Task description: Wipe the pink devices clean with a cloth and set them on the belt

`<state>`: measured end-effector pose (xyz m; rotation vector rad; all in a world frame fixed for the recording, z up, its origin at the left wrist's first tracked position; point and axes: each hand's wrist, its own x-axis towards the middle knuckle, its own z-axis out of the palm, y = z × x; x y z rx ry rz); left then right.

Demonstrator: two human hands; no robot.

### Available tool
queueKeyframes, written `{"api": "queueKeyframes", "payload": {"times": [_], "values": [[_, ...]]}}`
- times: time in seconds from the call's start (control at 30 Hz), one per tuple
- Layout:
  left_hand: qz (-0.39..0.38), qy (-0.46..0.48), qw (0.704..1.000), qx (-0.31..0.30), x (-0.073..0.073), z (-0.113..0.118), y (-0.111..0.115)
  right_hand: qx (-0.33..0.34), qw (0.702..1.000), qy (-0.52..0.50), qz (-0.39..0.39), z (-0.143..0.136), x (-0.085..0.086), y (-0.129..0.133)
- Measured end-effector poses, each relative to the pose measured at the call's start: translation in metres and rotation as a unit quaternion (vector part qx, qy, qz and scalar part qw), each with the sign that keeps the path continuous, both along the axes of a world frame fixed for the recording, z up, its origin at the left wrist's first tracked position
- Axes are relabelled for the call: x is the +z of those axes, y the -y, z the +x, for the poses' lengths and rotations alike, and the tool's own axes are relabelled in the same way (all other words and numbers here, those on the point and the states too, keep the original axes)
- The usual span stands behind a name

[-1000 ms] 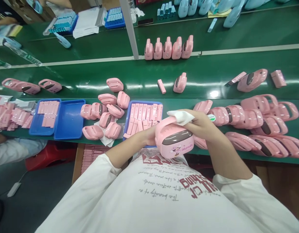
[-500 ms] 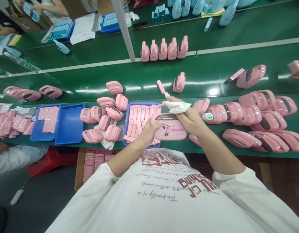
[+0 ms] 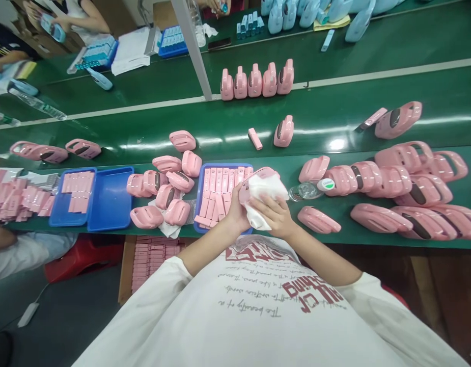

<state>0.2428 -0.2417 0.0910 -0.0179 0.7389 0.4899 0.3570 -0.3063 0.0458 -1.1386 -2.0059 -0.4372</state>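
Note:
My left hand (image 3: 237,213) grips a glossy pink plastic case with a handle (image 3: 244,192) by its left side, in front of my chest. Over the case's front lies a white cloth (image 3: 271,186), which my right hand (image 3: 274,215) holds and presses against it with bent fingers. The cloth and fingers cover most of the case's face. Just left of my hands is a blue tray (image 3: 200,204) of small pink bars. To the right, a clear bottle (image 3: 307,190) lies on its side near a pink case (image 3: 318,219).
Several pink cases (image 3: 177,211) cluster left of the tray, and more (image 3: 391,181) fill the right side. A row of pink cases (image 3: 255,81) stands beyond, near a metal post (image 3: 193,51). Blue trays (image 3: 110,199) sit at left. Co-workers' arms (image 3: 80,23) show at top left.
My right hand has brought the cloth down from the case's upper edge onto its front, covering the printed picture. The case has tilted. The bottle is now uncovered.

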Motion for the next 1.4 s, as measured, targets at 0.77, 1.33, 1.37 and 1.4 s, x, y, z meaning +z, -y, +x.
{"api": "queueKeyframes", "payload": {"times": [0.77,1.33,1.37,1.4], "values": [[0.485,-0.41,0.735,-0.238,-0.084,-0.04,0.005,-0.269,0.687,-0.595,-0.319,0.05,-0.067,-0.043],[0.372,-0.58,0.686,-0.235,-0.106,-0.11,0.01,-0.268,0.752,-0.549,-0.249,0.039,-0.078,-0.05],[0.371,-0.581,0.686,-0.233,-0.107,-0.112,0.009,-0.253,0.76,-0.543,-0.254,0.041,-0.065,-0.045],[0.37,-0.583,0.685,-0.23,-0.108,-0.114,0.007,-0.241,0.765,-0.538,-0.257,0.045,-0.051,-0.04]]}}
